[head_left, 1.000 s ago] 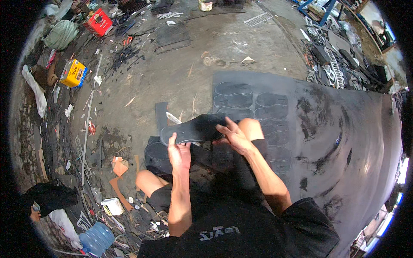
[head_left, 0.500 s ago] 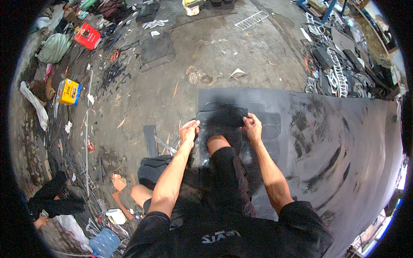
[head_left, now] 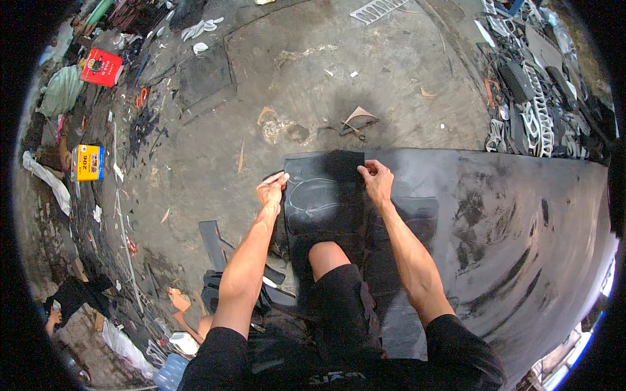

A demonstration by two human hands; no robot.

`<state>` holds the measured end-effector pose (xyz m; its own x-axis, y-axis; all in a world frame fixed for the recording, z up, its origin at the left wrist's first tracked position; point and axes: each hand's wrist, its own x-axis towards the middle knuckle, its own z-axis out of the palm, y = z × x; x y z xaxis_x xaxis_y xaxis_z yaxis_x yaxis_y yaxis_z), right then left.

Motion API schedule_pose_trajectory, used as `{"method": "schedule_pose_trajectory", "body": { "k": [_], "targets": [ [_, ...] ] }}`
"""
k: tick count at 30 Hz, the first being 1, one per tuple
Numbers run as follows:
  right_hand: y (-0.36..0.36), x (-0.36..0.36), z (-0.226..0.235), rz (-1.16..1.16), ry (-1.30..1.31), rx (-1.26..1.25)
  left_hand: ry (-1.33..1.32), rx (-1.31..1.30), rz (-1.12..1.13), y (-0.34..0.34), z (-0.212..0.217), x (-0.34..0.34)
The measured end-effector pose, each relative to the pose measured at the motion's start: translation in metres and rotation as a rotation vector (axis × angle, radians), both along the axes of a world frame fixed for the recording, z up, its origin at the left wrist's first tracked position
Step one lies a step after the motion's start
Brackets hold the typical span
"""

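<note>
A black rubber-like sheet piece (head_left: 319, 195) with pale curved, sole-like outlines lies before my bent knee. My left hand (head_left: 272, 188) pinches its left edge between thumb and fingers. At its upper right corner, my right hand (head_left: 377, 180) closes thumb and fingertips on the edge. Beneath and to the right spreads a large dark sheet (head_left: 502, 260), bearing more faint outlines. A dark, thin, crossed thing (head_left: 353, 131) is on the floor beyond the piece, beside a tan offcut (head_left: 362, 113); its kind is unclear.
To the left are a yellow-and-blue box (head_left: 89, 163), a red box (head_left: 101, 67), orange-handled scissors (head_left: 141, 97) and scattered scraps. Cut-out offcuts (head_left: 535, 111) pile up at the far right. A black strip (head_left: 212, 244) lies by my left forearm. A blue water bottle (head_left: 171, 371) stands low left.
The piece, dark and blurred before, now shows its pale outlines, and more of its surface is visible. My left hand has shifted left. The dark crossed thing has appeared beside the tan offcut. My view has shifted.
</note>
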<state>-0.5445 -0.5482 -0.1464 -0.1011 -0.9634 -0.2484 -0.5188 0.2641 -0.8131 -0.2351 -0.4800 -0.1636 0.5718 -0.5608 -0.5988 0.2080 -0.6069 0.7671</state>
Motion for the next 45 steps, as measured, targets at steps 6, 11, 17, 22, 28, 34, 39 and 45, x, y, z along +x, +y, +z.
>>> {"method": "schedule_pose_trajectory", "body": {
  "k": [6, 11, 17, 22, 28, 34, 39, 45],
  "targets": [
    [0.002, 0.002, -0.003, -0.021, -0.005, -0.042, -0.040, -0.051, -0.015, 0.001, -0.005, -0.002],
    [-0.001, 0.009, -0.007, -0.075, 0.023, -0.053, -0.041, -0.083, 0.036, 0.000, -0.009, -0.006],
    [-0.002, 0.014, 0.003, -0.115, 0.016, 0.031, -0.047, -0.111, 0.108, 0.001, -0.015, -0.012],
    [-0.005, 0.013, 0.000, -0.079, 0.070, 0.035, -0.075, -0.148, 0.139, -0.006, -0.023, -0.016],
    [-0.017, 0.002, 0.011, 0.010, 0.382, -0.025, -0.928, -0.196, -0.387, -0.016, -0.007, -0.036],
    [-0.019, 0.008, -0.004, 0.113, 0.505, 0.085, -0.622, 0.017, -0.675, -0.011, 0.022, -0.029],
    [0.010, -0.001, -0.004, 0.014, 0.165, -0.135, -0.856, -0.117, -0.360, 0.085, 0.043, -0.001],
    [0.001, 0.020, 0.008, 0.516, 0.329, -0.648, -0.882, 0.102, 0.046, 0.274, 0.077, 0.021]
  ]
}}
